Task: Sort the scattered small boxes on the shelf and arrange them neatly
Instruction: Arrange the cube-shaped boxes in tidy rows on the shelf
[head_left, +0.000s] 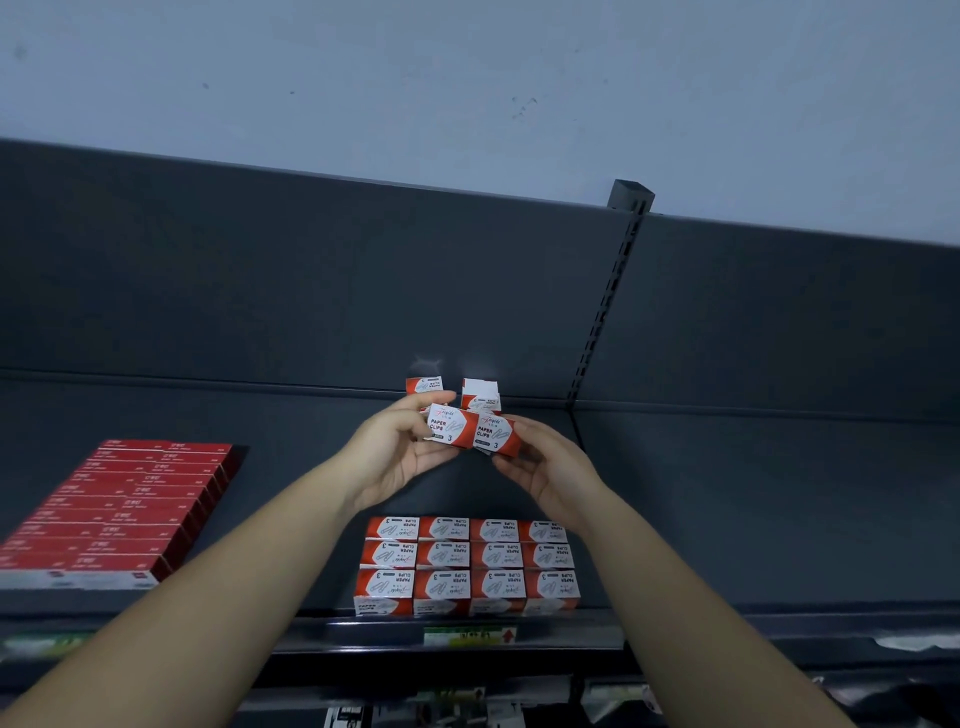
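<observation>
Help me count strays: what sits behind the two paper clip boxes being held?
Two more boxes stand near the back panel: left box and right box. The held boxes and left hand cover their lower parts; anything else behind is hidden.

The left hand (397, 454), right hand (553, 470) and both forearms (234, 571) are bare.

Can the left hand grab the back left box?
Probably not yet: the left hand already grips a clip box. The back left box sits just behind it, nothing between.
</observation>
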